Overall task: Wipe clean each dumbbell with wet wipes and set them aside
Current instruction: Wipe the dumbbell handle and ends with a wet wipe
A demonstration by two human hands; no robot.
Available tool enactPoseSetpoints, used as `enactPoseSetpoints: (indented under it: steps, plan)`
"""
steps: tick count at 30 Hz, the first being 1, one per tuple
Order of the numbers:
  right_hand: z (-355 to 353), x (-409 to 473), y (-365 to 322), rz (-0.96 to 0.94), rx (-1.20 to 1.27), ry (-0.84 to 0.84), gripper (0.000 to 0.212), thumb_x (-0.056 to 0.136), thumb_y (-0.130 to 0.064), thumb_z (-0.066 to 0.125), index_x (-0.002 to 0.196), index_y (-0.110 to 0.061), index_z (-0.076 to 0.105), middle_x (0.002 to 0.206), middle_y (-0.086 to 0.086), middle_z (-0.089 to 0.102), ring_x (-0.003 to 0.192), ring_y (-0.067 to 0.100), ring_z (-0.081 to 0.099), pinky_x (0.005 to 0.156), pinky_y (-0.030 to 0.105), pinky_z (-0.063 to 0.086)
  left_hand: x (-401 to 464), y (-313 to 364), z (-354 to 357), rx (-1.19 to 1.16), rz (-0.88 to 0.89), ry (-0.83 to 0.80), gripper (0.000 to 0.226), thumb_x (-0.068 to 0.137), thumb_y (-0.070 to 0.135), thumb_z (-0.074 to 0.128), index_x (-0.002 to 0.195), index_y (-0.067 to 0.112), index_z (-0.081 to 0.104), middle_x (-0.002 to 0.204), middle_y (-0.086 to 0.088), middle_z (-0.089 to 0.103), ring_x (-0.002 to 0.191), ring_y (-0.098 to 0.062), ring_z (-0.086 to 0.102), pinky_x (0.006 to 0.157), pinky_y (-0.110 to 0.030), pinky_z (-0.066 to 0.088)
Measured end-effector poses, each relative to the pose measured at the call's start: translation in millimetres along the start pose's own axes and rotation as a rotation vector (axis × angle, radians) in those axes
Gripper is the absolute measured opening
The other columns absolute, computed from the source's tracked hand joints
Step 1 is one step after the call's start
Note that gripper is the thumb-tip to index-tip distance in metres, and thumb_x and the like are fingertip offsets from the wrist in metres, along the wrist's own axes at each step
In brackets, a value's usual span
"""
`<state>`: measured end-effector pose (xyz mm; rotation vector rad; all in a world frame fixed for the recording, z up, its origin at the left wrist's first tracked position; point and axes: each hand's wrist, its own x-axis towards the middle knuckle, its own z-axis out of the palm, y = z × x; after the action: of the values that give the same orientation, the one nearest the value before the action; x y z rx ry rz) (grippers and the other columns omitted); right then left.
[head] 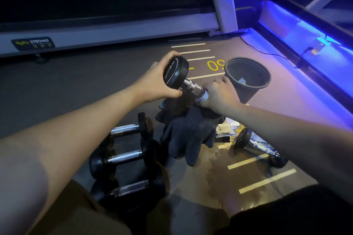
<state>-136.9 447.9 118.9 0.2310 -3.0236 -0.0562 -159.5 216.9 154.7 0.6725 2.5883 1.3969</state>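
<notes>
The left hand (158,82) grips the upper head of the dumbbell (183,79), held tilted above the dark cloth (188,133) on the floor; the right hand (219,94) has its fingers curled around the wet wipe (204,98) on the handle. It seems best to turn the head slowly while the wipe slides along the whole knurled handle. The lower head is hidden behind the right hand, and the contents of the black bucket (248,76) are hard to see.
</notes>
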Motion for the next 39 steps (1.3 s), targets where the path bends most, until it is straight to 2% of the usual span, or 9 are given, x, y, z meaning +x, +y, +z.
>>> enactPoseSetpoints:
  steps: [3,7,9,12,16,19,24,31,39]
  plan:
    - [-17,11,5,0.059,0.219,-0.258,0.034,0.065,-0.045,0.081,0.079,-0.020,0.061,0.081,0.008,0.064,0.083,0.032,0.059,0.071,0.035,0.047,0,1,0,0.004,-0.006,0.001,0.092,0.059,0.033,0.084,0.132,0.054,0.033,0.126,-0.006,0.048,0.115,-0.020,0.054,0.104,-0.040,0.048]
    - [-24,21,8,0.024,0.248,-0.411,0.028,0.063,-0.028,0.080,0.074,-0.011,0.059,0.078,0.013,0.064,0.078,0.035,0.062,0.066,0.039,0.053,-1,0,-1,0.013,0.003,-0.016,0.095,0.059,0.031,0.083,0.135,0.055,0.030,0.127,-0.006,0.045,0.115,-0.021,0.054,0.106,-0.038,0.046]
    - [-20,19,8,0.018,0.243,-0.374,0.034,0.063,-0.036,0.079,0.076,-0.012,0.059,0.078,0.010,0.065,0.077,0.034,0.060,0.070,0.039,0.054,-1,-1,-1,0.023,-0.007,-0.013,0.096,0.061,0.029,0.084,0.136,0.054,0.030,0.128,-0.006,0.045,0.116,-0.020,0.053,0.106,-0.037,0.046]
    - [-8,8,2,-0.056,0.036,-0.135,0.034,0.067,-0.053,0.075,0.083,-0.026,0.060,0.081,0.003,0.064,0.085,0.026,0.055,0.088,0.035,0.038,-2,-5,-2,0.022,-0.018,-0.011,0.095,0.058,0.030,0.085,0.133,0.055,0.031,0.126,-0.008,0.050,0.114,-0.024,0.057,0.103,-0.043,0.049]
    - [5,0,1,-0.074,-0.089,0.118,0.039,0.072,-0.048,0.071,0.099,-0.020,0.068,0.088,0.002,0.069,0.102,0.026,0.052,0.101,0.037,0.029,-4,-8,-3,0.012,-0.046,-0.015,0.094,0.056,0.032,0.085,0.130,0.055,0.032,0.123,-0.010,0.053,0.109,-0.029,0.060,0.098,-0.049,0.052]
    - [-3,3,4,-0.068,-0.010,-0.019,0.053,0.070,-0.053,0.075,0.108,-0.018,0.063,0.100,0.005,0.068,0.108,0.027,0.052,0.098,0.035,0.031,-4,-8,-2,0.004,-0.055,-0.009,0.093,0.056,0.034,0.085,0.129,0.056,0.033,0.121,-0.010,0.055,0.107,-0.030,0.060,0.096,-0.049,0.053]
    - [-24,7,5,0.002,0.184,-0.296,0.067,0.069,-0.035,0.079,0.126,-0.019,0.047,0.102,0.008,0.061,0.101,0.034,0.056,0.070,0.031,0.034,-6,-8,-3,0.000,-0.059,-0.016,0.094,0.056,0.034,0.085,0.130,0.055,0.032,0.122,-0.011,0.054,0.106,-0.032,0.060,0.094,-0.049,0.054]
    - [-11,0,1,-0.068,0.047,-0.124,0.066,0.067,-0.050,0.078,0.119,-0.020,0.049,0.109,0.004,0.066,0.108,0.027,0.056,0.095,0.034,0.031,-9,-6,-3,0.018,-0.056,-0.018,0.096,0.056,0.034,0.086,0.132,0.053,0.030,0.123,-0.008,0.052,0.109,-0.031,0.059,0.095,-0.052,0.053]
    - [-6,-1,13,-0.088,0.096,-0.030,0.085,0.052,-0.073,0.075,0.113,-0.020,0.051,0.108,-0.002,0.053,0.108,0.023,0.046,0.090,0.035,0.036,-7,-9,-4,0.033,-0.054,-0.021,0.099,0.055,0.036,0.086,0.133,0.056,0.029,0.125,-0.008,0.050,0.111,-0.028,0.059,0.098,-0.051,0.052]
